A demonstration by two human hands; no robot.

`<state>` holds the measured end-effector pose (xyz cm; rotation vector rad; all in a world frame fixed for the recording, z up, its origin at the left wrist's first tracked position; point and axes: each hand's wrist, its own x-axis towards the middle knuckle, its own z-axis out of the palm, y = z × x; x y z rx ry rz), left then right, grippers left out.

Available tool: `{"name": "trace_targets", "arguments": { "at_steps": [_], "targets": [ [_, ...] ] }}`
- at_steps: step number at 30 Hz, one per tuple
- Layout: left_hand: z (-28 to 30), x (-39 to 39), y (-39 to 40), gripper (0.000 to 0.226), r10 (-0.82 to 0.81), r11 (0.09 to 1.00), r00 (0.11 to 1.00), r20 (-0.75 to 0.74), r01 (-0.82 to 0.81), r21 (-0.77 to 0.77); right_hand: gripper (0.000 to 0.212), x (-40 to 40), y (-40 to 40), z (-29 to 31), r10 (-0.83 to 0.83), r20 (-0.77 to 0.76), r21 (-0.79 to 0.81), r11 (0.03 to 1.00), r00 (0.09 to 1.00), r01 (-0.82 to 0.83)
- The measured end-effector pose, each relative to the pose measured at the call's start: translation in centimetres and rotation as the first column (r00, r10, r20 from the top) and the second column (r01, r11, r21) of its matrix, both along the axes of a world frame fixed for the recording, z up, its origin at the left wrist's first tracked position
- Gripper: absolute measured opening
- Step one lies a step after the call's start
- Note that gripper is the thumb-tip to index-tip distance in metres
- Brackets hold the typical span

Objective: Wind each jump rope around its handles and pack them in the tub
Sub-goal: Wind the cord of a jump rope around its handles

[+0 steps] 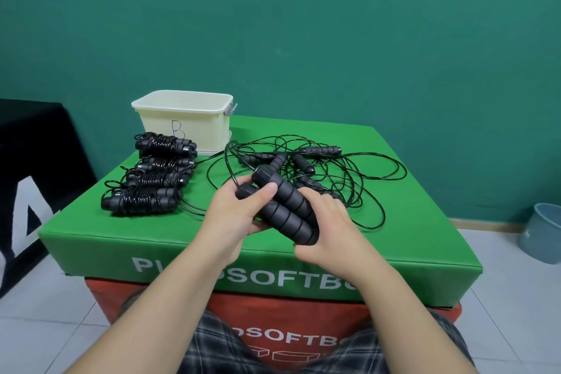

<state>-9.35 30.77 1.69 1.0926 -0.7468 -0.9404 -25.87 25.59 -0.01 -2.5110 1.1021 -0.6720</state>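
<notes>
- Teal wall [303,39] fills the background, with pale floor tiles [45,297] below and a blue-grey plastic bucket [543,237] at 3 o'clock on the floor.
- Green padded vinyl box top [409,191] with white lettering sits on a red padded box [273,322]; it serves as the work surface.
- Cream rectangular plastic tub [185,121], marked with a handwritten "B", stands at 11 o'clock on the green top.
- Four wound black jump ropes [151,176], each cord coiled round its paired foam handles, lie in a row just in front of the tub, running toward 9 o'clock.
- Loose tangle of black ropes and handles [318,167] sprawls at 1 o'clock, well apart from the tub.
- Pair of black ribbed foam handles [285,206] is held side by side above the middle of the top.
- Left hand [233,212] grips the capped ends, thumb across the upper handle, with the cord looping out past its fingers.
- Right hand [331,231] wraps its curled fingers round the lower ends of the same handles.
- Plaid shorts [273,343] show at 6 o'clock.
</notes>
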Motion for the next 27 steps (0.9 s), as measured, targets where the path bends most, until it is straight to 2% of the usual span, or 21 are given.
{"name": "trace_targets", "arguments": {
  "at_steps": [4, 7, 10, 12, 14, 16, 18, 20, 22, 24, 27],
  "targets": [
    [-0.7, -0.9, -0.2, 0.023, 0.049, 0.999, 0.995, -0.092, -0.049, -0.003, 0.085, 0.8, 0.4, 0.1, -0.126, -0.092, -0.099, 0.988, 0.988, 0.117],
    [-1.1, -2.0, -0.3, 0.023, 0.032, 0.999, 0.985, -0.168, -0.037, -0.03, 0.077, 1.8, 0.8, -0.6, -0.272, 0.022, -0.173, 0.947, 0.962, 0.271],
    [-1.3, -2.1, -0.2, 0.022, -0.011, 0.999, 0.984, -0.18, 0.005, -0.033, 0.057, 1.9, 0.4, -1.5, -0.284, 0.1, -0.192, 0.935, 0.953, 0.299],
    [-1.4, -1.5, -0.2, 0.026, -0.027, 1.0, 0.993, -0.113, 0.026, -0.004, 0.047, 1.5, 0.0, -1.6, -0.29, 0.094, -0.196, 0.933, 0.952, 0.303],
    [-1.6, -0.4, -0.4, 0.041, 0.108, 0.99, 0.985, 0.131, -0.119, 0.078, 0.044, 0.9, -0.6, -1.3, -0.309, 0.077, -0.223, 0.921, 0.948, 0.319],
    [-1.8, 0.9, -0.5, 0.055, 0.301, 0.929, 0.843, 0.446, -0.366, 0.064, 0.043, 0.2, -1.0, -1.0, -0.328, 0.063, -0.244, 0.911, 0.942, 0.334],
    [-1.7, 2.1, -0.1, 0.066, 0.385, 0.896, 0.652, 0.653, -0.435, -0.094, 0.045, -0.4, -1.4, -0.7, -0.333, 0.056, -0.263, 0.905, 0.941, 0.336],
    [-1.6, 2.8, -0.1, 0.079, 0.297, 0.935, 0.439, 0.848, -0.315, -0.165, 0.046, -0.7, -1.6, -0.7, -0.307, 0.057, -0.289, 0.906, 0.95, 0.31],
    [-1.5, 2.9, -0.1, 0.079, 0.198, 0.972, 0.224, 0.954, -0.172, -0.161, 0.047, -0.8, -1.7, -0.8, -0.26, 0.061, -0.317, 0.911, 0.964, 0.265],
    [-1.1, 3.0, -0.2, 0.081, 0.161, 0.986, 0.123, 0.979, -0.063, -0.154, 0.049, -0.9, -1.7, -0.7, -0.224, 0.065, -0.333, 0.914, 0.972, 0.233],
    [-0.4, 3.5, 0.3, 0.08, 0.162, 0.987, 0.04, 0.986, 0.01, -0.162, 0.054, -1.9, -2.2, -0.6, -0.196, 0.078, -0.331, 0.92, 0.978, 0.211]
  ]
}}
